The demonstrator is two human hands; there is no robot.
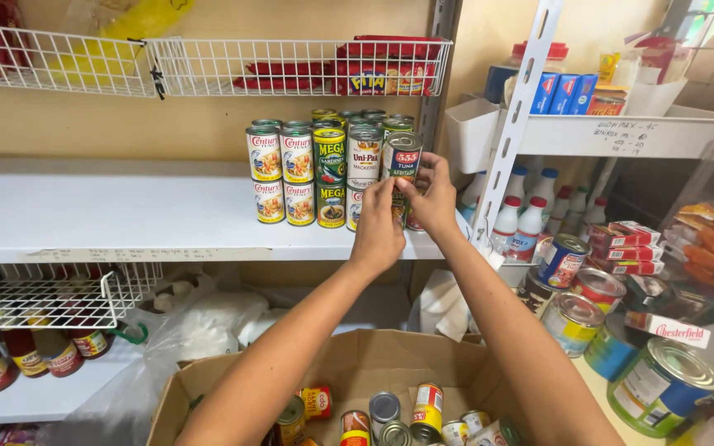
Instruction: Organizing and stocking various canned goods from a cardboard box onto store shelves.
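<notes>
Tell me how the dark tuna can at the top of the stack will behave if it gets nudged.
The tuna can looks rigid metal, probably heavy for its size. It sits upright atop another can at the stack's edge, so a sideways nudge may tip it off. On its round side it would likely roll. Both hands steady it.

both arms outstretched, hands (406, 206) together

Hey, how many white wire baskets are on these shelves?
3: left basket and middle basket along the top, low basket under the white shelf at left. More may be hidden.
</notes>
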